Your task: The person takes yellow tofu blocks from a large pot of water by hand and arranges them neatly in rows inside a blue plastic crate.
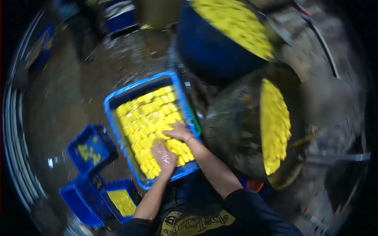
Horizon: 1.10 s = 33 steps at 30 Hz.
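Observation:
A blue plastic crate in front of me holds rows of small yellow blocks that look like tofu. My left hand rests on the blocks near the crate's close side, its fingers pointing away from me and somewhat blurred. Beside it, slightly farther off, my right hand lies on the blocks with the fingers spread. Both hands touch the top layer, and neither has a block lifted in it.
Right of the crate stand a large blue tub and a dark round vat, both with yellow blocks. Smaller blue crates sit at lower left, some with yellow pieces. A person's legs show on the wet floor.

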Each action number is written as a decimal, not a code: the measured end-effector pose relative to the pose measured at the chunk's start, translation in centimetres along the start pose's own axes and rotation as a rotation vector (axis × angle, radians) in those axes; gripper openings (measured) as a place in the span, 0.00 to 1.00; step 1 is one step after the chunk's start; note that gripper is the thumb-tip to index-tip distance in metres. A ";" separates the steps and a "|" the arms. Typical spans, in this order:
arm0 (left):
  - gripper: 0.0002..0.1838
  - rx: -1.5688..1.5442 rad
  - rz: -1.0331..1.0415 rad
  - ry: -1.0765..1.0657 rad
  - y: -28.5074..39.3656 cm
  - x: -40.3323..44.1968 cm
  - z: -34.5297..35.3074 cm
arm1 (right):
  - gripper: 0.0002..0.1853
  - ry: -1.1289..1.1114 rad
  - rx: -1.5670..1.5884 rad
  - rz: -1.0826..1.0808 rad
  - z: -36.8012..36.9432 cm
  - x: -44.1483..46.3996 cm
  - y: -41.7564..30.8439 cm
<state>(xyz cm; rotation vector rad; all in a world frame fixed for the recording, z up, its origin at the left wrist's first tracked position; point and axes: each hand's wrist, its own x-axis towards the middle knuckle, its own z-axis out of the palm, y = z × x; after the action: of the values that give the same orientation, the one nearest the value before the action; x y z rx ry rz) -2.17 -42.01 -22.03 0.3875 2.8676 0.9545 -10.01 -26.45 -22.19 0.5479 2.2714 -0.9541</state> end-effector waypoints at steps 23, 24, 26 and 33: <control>0.09 0.863 1.181 -1.203 41.4 2.9 14.1 | 0.25 0.405 -0.062 0.286 -17.6 -25.5 37.3; 0.10 0.918 1.104 -1.234 40.2 2.9 15.8 | 0.26 0.524 -0.045 0.229 -17.0 -25.0 38.1; 0.09 0.854 1.120 -1.230 41.4 3.6 14.9 | 0.25 0.464 -0.060 0.143 -17.6 -24.9 39.8; 0.05 -0.010 1.036 -1.291 45.6 10.4 17.4 | 0.23 0.132 0.378 -0.038 -33.9 -30.4 39.2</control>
<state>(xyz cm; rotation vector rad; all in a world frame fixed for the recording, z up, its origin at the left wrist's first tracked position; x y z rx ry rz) 0.30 5.97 -8.66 1.7443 1.3706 0.4111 21.99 20.34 -2.26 0.7480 2.2311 -1.4179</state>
